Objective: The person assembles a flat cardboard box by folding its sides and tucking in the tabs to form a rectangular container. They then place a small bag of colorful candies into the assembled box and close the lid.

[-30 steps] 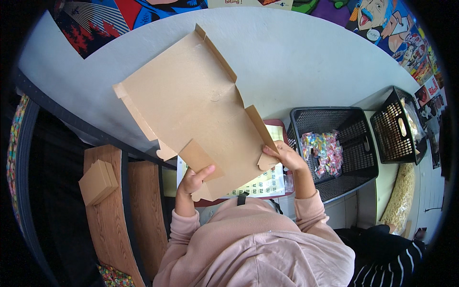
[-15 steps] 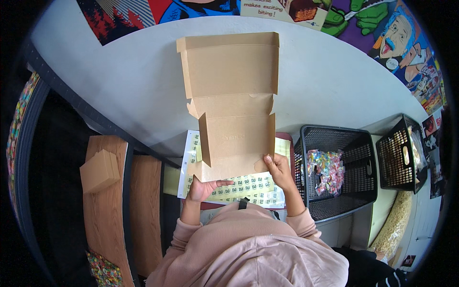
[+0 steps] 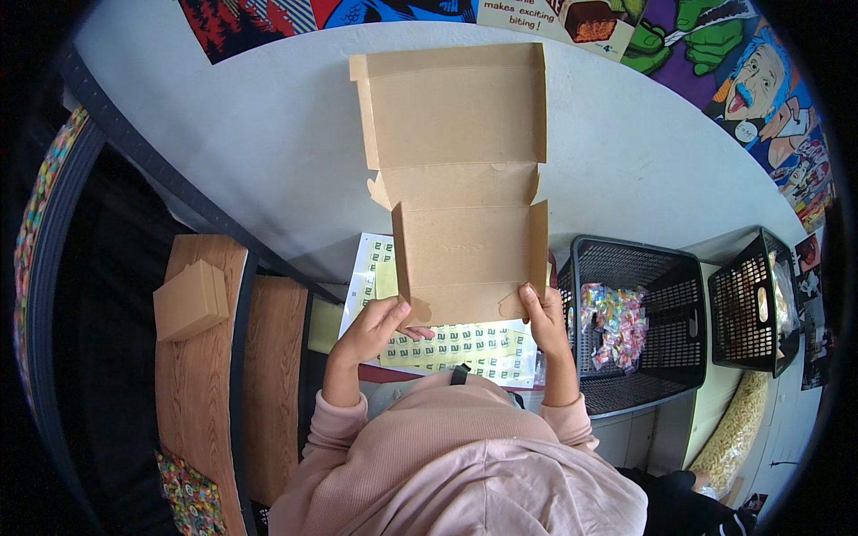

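Note:
A brown cardboard box (image 3: pixel 465 246), unfolded with its lid panel up at the far end, is held out in front of me. Its two side walls stand partly raised. My left hand (image 3: pixel 374 329) grips the near left corner, the thumb on top by a folded-in flap and the fingers underneath. At the near right corner my right hand (image 3: pixel 543 320) pinches the card, its thumb on the inner face. Below the box lies a sheet of stickers (image 3: pixel 456 348) with repeated small dark marks on pale yellow, partly hidden by the box.
To the right stands a black plastic basket (image 3: pixel 666 393) with wrapped candies (image 3: pixel 617 326); a smaller black basket (image 3: pixel 737 326) is beyond it. At left, a folded cardboard box (image 3: pixel 190 302) rests on a wooden shelf (image 3: pixel 192 393). A bag of pale pieces (image 3: pixel 733 438) is lower right.
My left hand has closed on the near left corner, where before its fingers were stretched out beneath. The near left flap is now folded inward. The box has shifted slightly right and away.

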